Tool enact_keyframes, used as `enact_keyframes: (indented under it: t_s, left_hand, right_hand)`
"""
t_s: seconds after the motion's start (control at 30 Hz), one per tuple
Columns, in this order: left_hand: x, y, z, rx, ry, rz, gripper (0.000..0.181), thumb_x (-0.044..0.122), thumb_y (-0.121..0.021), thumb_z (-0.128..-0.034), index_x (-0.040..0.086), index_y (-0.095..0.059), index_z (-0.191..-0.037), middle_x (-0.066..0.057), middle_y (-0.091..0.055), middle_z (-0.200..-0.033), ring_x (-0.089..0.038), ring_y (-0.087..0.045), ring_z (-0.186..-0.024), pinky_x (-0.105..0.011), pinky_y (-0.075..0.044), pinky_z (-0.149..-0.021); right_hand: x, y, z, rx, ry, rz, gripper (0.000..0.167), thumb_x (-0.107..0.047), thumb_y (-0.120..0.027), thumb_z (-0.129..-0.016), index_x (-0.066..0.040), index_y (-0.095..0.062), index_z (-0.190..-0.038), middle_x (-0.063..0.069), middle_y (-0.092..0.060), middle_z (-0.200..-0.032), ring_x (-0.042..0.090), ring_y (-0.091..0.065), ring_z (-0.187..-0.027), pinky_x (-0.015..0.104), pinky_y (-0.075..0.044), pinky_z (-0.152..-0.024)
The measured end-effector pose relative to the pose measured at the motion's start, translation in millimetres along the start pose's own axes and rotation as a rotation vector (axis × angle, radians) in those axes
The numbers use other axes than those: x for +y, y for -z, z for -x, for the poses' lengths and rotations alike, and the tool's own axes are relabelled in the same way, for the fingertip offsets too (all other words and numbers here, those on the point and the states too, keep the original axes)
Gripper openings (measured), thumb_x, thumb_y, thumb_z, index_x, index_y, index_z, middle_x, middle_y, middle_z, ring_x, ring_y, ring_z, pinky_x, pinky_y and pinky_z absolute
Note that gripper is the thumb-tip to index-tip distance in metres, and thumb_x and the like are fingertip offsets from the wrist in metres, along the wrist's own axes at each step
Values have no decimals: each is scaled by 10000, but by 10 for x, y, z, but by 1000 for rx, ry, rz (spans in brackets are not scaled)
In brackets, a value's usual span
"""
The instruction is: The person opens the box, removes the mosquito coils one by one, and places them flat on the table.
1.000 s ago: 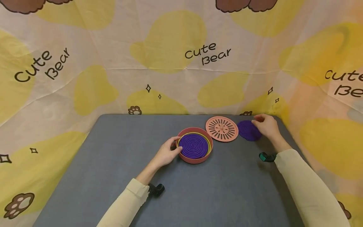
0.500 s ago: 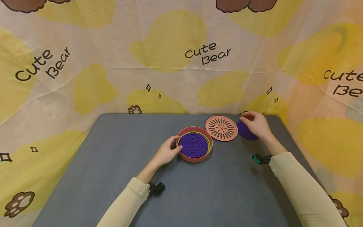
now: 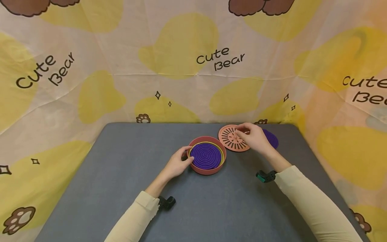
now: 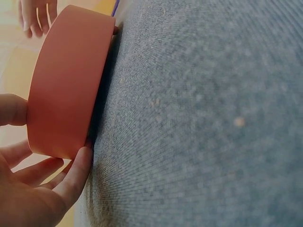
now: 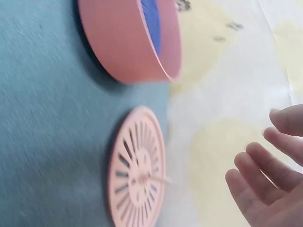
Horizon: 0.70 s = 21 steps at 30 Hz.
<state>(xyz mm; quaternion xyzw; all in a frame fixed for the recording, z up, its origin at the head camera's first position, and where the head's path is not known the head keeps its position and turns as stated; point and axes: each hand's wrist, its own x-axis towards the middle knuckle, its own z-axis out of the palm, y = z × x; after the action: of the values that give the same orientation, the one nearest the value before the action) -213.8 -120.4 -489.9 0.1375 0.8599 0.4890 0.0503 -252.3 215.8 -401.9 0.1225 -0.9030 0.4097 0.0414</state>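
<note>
In the head view a round pink box [image 3: 207, 172] holds a coiled purple mat [image 3: 205, 155] with a yellow edge showing around it. My left hand [image 3: 176, 163] grips the box's left side, thumb over the rim; the left wrist view shows its fingers against the pink wall [image 4: 68, 85]. My right hand [image 3: 255, 138] is over the slotted pink lid [image 3: 231, 144]. In the right wrist view that hand [image 5: 272, 175] is apart from the lid [image 5: 137, 179] and its small knob, fingers relaxed and holding nothing.
A second purple mat [image 3: 272, 138] lies right of the lid, partly behind my right hand. The grey table [image 3: 121, 161] meets a patterned cloth [image 3: 181, 50] at its back and right edges. A dark band with a device is on each wrist.
My right hand has moved left from the second purple mat to over the lid, uncovering more of that mat. My left hand has stayed on the box.
</note>
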Motion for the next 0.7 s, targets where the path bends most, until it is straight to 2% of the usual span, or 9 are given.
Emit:
enact_keyframes:
  t_s: [0.3,0.47,0.7]
  left_hand:
    - [-11,0,-12,-1,0,-3,511,252,-660,-993,125,-523,-1469,-134,-502,-1504,-341,-522,-1335,-538,-408,-1090]
    - [-15,-2,-11,-5,1,-1,509,248,-660,-993,126,-525,-1468,-130,-497,-1510,-340,-511,-1348,-534,-402,-1098]
    - [-15,12,-19,-12,-13,11,508,237,-650,-999,98,-519,-1470,-152,-491,-1511,-361,-505,-1351,-541,-401,-1096]
  right_hand:
    - [-181,-328,26,-99,126,-37,237,-154,-692,-980,-21,-717,-1175,114,-708,-1093,301,-659,-1031,474,-533,-911]
    - [-245,-465,40,-149,151,-68,269,-147,-694,-978,10,-704,-1196,106,-707,-1074,291,-662,-1016,464,-545,-901]
    - [-278,-618,-5,-184,175,-54,295,-154,-710,-964,17,-702,-1204,92,-706,-1073,259,-668,-998,459,-553,-874]
